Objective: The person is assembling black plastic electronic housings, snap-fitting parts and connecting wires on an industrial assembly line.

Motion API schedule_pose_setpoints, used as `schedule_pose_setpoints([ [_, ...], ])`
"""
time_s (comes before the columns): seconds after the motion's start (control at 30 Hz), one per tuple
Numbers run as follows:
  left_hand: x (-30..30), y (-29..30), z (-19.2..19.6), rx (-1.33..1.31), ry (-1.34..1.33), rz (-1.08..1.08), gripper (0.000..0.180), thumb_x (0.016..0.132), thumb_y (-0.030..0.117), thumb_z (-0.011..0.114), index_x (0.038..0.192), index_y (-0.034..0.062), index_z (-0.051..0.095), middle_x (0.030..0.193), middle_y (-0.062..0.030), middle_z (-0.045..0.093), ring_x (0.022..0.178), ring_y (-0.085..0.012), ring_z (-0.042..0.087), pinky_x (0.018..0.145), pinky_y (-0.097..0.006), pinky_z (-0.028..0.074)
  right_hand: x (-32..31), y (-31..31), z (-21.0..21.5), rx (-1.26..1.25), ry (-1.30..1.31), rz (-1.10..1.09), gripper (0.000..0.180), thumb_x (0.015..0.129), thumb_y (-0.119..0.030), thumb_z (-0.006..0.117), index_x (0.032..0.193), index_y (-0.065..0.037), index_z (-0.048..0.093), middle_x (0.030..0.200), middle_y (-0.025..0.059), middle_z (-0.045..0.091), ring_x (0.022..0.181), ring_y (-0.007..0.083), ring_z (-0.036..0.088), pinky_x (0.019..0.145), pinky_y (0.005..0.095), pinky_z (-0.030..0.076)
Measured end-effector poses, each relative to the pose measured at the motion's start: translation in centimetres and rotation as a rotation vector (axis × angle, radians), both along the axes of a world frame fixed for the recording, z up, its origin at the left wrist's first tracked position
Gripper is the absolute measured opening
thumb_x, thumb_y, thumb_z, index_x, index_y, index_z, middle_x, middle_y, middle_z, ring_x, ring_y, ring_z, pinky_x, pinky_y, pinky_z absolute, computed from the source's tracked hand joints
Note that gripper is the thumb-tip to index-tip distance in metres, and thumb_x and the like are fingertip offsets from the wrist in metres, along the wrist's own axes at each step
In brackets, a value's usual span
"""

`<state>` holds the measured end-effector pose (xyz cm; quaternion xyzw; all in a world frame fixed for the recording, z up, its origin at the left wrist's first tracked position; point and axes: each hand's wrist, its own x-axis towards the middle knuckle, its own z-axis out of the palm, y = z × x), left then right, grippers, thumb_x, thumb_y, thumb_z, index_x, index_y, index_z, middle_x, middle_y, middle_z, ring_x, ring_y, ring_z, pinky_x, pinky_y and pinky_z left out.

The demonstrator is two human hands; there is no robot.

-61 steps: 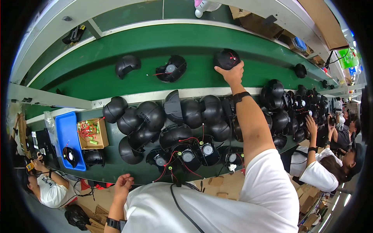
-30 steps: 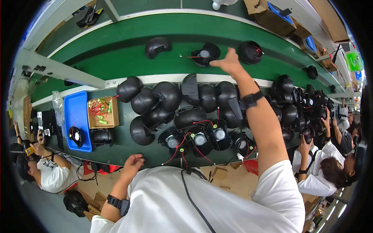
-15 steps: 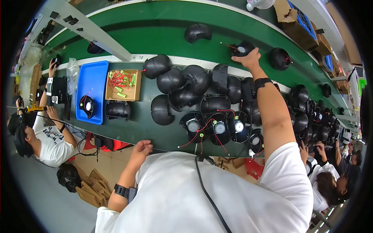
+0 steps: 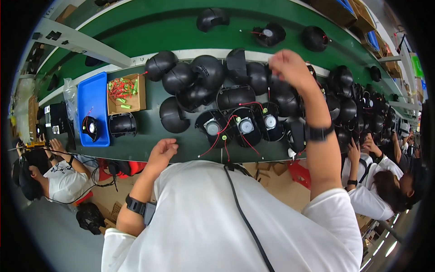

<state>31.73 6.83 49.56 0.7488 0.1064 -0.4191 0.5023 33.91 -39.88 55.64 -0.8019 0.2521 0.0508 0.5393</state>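
Black shells crowding bench, right hand above, grip fisted, left hand curled at bench edge

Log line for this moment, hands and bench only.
left hand: at bench edge, empty | right hand: raised over black shells, fist closed, contents unclear | blue tray: left

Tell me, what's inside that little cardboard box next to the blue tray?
The cardboard box holds a heap of small red and green parts, too small to tell apart. The pile covers most of the box bottom.
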Motion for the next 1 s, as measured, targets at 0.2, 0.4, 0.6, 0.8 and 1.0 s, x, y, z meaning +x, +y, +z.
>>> schedule_pose_setpoints([
  [0.2, 0.7, -2.1, -2.0, -0.136, -0.038, -0.142, 0.037, 0.095, 0.008, 0.064, 0.13, 0.0005, 0.053, 0.112, -0.0083, 0.065, 0.094, -0.0146, 0.063, 0.084, -0.029, 0.051, -15.7, 11.5, 1.1, 0.169, 0.458, 0.338, 0.033, 0.093, -0.031, 0.07, 0.08, -0.002, 0.065, 0.07, 0.0035, 0.063, 0.064, 0.0112, 0.056, 0.059, 0.0296, 0.047],
  [0.4, 2.8, -4.3, -1.6, 0.17, -0.765, -0.329, 0.05, 0.087, 0.009, 0.073, 0.13, 0.0013, 0.05, 0.117, -0.0172, 0.059, 0.097, -0.0237, 0.061, 0.083, -0.034, 0.051, -22.4, 19.7, -7.2, 0.356, 0.339, 0.089, 0.033, 0.094, -0.03, 0.07, 0.099, 0.002, 0.066, 0.079, 0.0054, 0.066, 0.073, 0.013, 0.062, 0.064, 0.0313, 0.05],
  [0.6, 5.4, -5.7, -3.7, 0.442, -0.99, -0.211, 0.083, 0.074, 0.026, 0.083, 0.143, 0.0045, 0.042, 0.135, -0.0267, 0.042, 0.123, -0.0402, 0.049, 0.104, -0.044, 0.044, -19.2, 23.0, -8.4, -0.042, 0.149, -0.132, 0.055, 0.091, -0.017, 0.068, 0.138, 0.003, 0.048, 0.113, 0.0142, 0.066, 0.086, 0.016, 0.062, 0.075, 0.0328, 0.053],
  [0.8, 5.7, -2.3, -4.5, 0.07, -0.597, -0.049, 0.083, 0.075, 0.02, 0.077, 0.148, 0.0048, 0.041, 0.139, -0.0224, 0.047, 0.121, -0.0334, 0.053, 0.105, -0.041, 0.043, -17.7, 25.7, -11.6, 0.551, -0.047, -0.423, 0.091, 0.084, 0.001, 0.064, 0.16, -0.009, 0.015, 0.138, 0.0207, 0.05, 0.106, 0.0229, 0.06, 0.096, 0.0363, 0.049],
  [1.0, 5.5, 1.4, 0.4, -0.074, -0.097, 0.115, 0.066, 0.085, 0.022, 0.057, 0.149, 0.0123, 0.044, 0.131, -0.0054, 0.059, 0.116, -0.0205, 0.058, 0.098, -0.04, 0.046, -17.4, 28.1, -13.3, 0.593, -0.135, -0.404, 0.088, 0.082, 0.01, 0.057, 0.156, -0.013, 0.014, 0.139, 0.0187, 0.045, 0.109, 0.0226, 0.06, 0.096, 0.0365, 0.051],
])
